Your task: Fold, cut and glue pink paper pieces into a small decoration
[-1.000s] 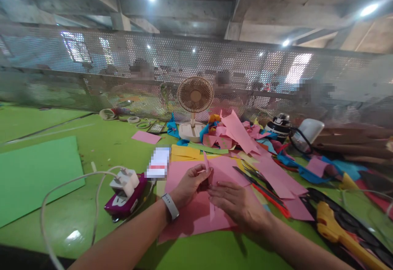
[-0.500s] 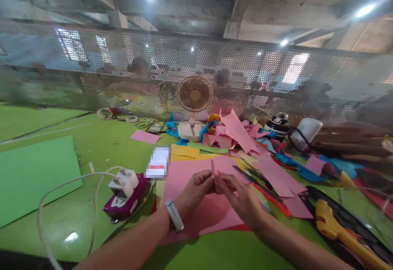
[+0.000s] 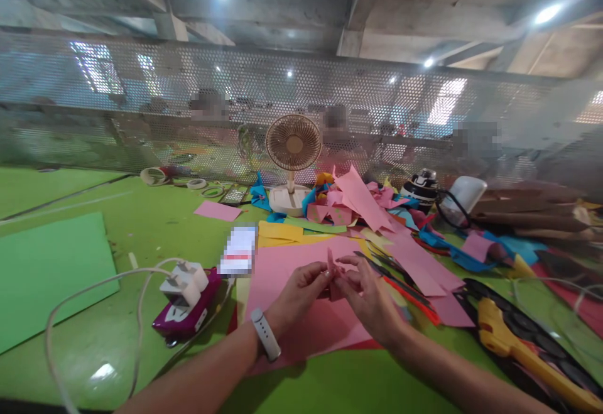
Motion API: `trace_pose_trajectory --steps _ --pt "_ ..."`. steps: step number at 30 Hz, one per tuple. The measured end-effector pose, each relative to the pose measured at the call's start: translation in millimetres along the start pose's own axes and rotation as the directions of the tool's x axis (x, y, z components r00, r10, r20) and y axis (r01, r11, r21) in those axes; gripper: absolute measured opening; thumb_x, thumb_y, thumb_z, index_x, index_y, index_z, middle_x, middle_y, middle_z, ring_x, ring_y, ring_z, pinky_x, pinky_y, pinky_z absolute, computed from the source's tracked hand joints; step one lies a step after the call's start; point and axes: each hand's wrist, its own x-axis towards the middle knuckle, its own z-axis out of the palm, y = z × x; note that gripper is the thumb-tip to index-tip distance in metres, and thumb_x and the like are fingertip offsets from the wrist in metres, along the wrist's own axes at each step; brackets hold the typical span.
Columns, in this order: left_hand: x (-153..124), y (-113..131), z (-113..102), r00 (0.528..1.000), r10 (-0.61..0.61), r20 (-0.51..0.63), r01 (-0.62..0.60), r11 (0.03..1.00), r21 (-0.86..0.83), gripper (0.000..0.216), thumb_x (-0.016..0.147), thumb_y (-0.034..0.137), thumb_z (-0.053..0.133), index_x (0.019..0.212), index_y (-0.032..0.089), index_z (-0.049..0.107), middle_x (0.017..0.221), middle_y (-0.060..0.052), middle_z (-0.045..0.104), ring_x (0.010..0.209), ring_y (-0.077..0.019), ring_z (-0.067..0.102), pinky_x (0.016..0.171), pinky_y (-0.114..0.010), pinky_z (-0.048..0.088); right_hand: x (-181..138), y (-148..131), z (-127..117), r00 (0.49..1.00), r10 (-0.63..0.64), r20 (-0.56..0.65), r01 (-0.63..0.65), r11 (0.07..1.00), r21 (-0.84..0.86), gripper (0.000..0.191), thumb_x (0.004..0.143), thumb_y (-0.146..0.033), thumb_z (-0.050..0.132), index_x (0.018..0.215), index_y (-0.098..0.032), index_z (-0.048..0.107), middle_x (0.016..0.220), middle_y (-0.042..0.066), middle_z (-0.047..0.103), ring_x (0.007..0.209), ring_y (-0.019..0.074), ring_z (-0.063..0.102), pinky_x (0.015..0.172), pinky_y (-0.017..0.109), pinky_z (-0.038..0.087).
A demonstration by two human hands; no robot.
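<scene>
A small folded piece of pink paper (image 3: 331, 264) stands between my two hands, above a stack of larger pink sheets (image 3: 282, 276). My left hand (image 3: 306, 285), with a white band at the wrist, pinches its left side between thumb and fingers. On the other side, my right hand (image 3: 370, 298) has its thumb against the paper's lower part, with the fingers bent around the right edge. Fingers hide part of the fold. Just right of my right hand lie scissors (image 3: 377, 266) and a red-orange cutting tool (image 3: 414, 301).
A purple power strip (image 3: 188, 316) with white plugs and cables lies left, near a phone (image 3: 239, 249). Behind stand a small fan (image 3: 294, 144) and a heap of paper scraps (image 3: 358, 197). A yellow glue gun (image 3: 494, 332) rests in a black tray at right. Green card (image 3: 51, 276) lies far left.
My right index finger has lifted and bent over the top of the pink paper. The left hand keeps its pinch. The whole view has shifted slightly.
</scene>
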Motion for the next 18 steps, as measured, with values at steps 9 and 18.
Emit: trace_pose_trajectory --steps 9,18 --pt "0 9 3 0.996 0.001 -0.089 0.005 0.998 0.063 0.035 0.076 0.047 0.061 0.069 0.013 0.059 0.067 -0.002 0.056 0.066 -0.0125 0.051 0.072 -0.029 0.045 -1 -1 -4 0.995 -0.101 -0.012 0.097 0.973 -0.210 0.040 0.086 -0.028 0.048 0.124 -0.018 0.040 0.088 0.007 0.065 0.082 0.0189 0.063 0.076 0.034 0.051" --pt "1 3 2 0.997 0.060 -0.047 -0.057 0.997 0.050 0.027 0.075 0.040 0.065 0.085 0.014 0.063 0.074 -0.003 0.059 0.066 -0.0116 0.052 0.068 -0.027 0.044 1 4 -3 0.995 -0.099 -0.031 0.092 0.981 -0.172 0.038 0.086 -0.025 0.048 0.123 -0.019 0.042 0.097 0.008 0.065 0.089 0.0197 0.063 0.076 0.034 0.052"
